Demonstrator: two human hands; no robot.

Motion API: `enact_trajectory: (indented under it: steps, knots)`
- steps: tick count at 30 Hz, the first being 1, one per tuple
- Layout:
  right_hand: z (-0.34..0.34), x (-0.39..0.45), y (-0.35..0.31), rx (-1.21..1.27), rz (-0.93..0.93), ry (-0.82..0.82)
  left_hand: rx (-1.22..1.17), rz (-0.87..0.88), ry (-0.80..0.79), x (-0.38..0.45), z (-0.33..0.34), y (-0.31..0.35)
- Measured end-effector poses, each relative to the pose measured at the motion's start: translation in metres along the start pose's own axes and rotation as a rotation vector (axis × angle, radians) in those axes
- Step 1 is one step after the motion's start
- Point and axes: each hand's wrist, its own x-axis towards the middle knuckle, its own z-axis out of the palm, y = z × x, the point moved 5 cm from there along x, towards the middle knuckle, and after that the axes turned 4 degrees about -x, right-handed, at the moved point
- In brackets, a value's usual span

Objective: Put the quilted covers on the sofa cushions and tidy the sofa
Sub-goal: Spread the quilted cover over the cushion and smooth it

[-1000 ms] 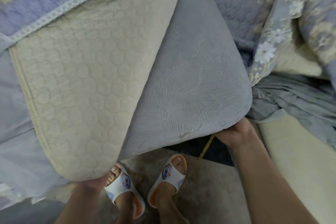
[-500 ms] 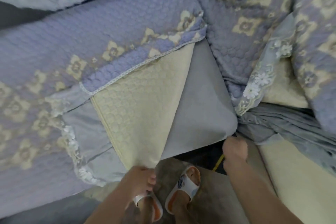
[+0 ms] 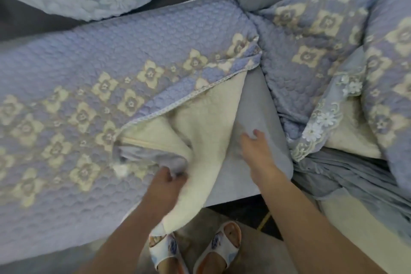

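Right hand [image 3: 255, 149] now on half-covered cushion [image 3: 264, 118]

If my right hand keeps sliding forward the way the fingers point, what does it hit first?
Probably only more grey cushion: the right hand lies on it, pointing toward the sofa's back. The folded-back quilted cover comes next, though depth is unclear.

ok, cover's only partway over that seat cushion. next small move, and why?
Probably pull the folded-back corner of the quilted cover toward the cushion's front right corner. The left hand already grips the bunched edge, its cream underside faces up, and the grey seat cushion is bare there, with the right hand resting on it.
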Motion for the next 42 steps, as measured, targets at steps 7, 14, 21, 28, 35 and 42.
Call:
enact_trajectory:
  steps: [7,14,21,28,35,42]
  knots:
    - [-0.134,-0.054,-0.006,0.393,0.1,-0.25,0.459,0.184,-0.777,-0.096,0.136,-0.05]
    - [-0.164,-0.029,0.009,-0.367,-0.028,0.055,0.573,0.378,-0.078,-0.058,0.03,-0.067]
    - [-0.159,-0.061,0.017,-1.051,-0.136,0.578,0.778,-0.093,0.007,-0.024,-0.101,-0.12]
    - [0.062,-0.1,-0.015,-1.184,-0.491,-0.063,0.565,-0.102,-0.118,-0.03,-0.111,-0.115]
    - [0.295,-0.159,-0.029,-1.455,-0.552,-0.425,0.392,-0.064,-0.031,-0.04,-0.229,-0.167]
    - [0.533,-0.22,-0.078,-1.517,-0.552,-0.423,0.19,-0.316,0.284,-0.052,-0.506,-0.322]
